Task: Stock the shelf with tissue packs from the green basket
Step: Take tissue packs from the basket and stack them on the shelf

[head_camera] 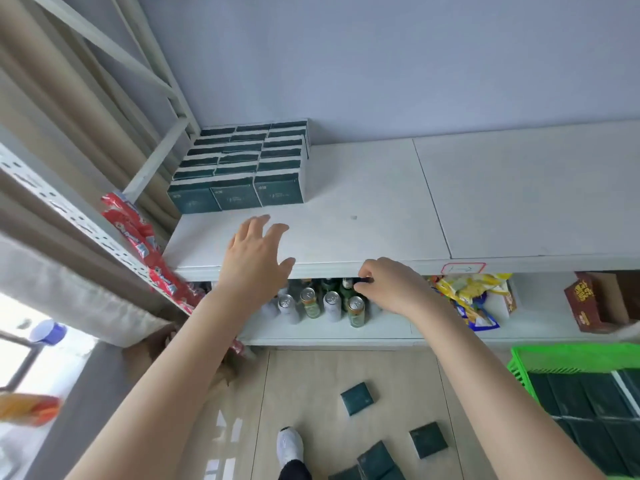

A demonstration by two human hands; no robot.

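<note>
A white shelf (363,202) runs along a pale lilac wall, with a light wood-look floor below it. The left hand (258,251) is open above the front part of the shelf top, fingers spread and slightly bent, holding nothing; whether the fingertips touch the surface cannot be told. The right hand (388,284) sits just under the shelf's front lip with its fingers curled in tight toward the palm, and nothing shows in its grip.

Just behind the right hand, on the lower shelf, stands a cluster of drink cans (332,303), and to their right lie yellow snack bags (467,292) and a brown box (595,299). At the back left of the upper shelf the dark green tissue packs (239,168) are set in three tight rows against the wall, well apart from the left hand. Red packets (145,244) hang from the perforated upright on the left.

On the floor lie loose packs (356,398), near a white shoe (290,445). The green basket (568,358) sits at lower right, more dark green packs lying inside.
</note>
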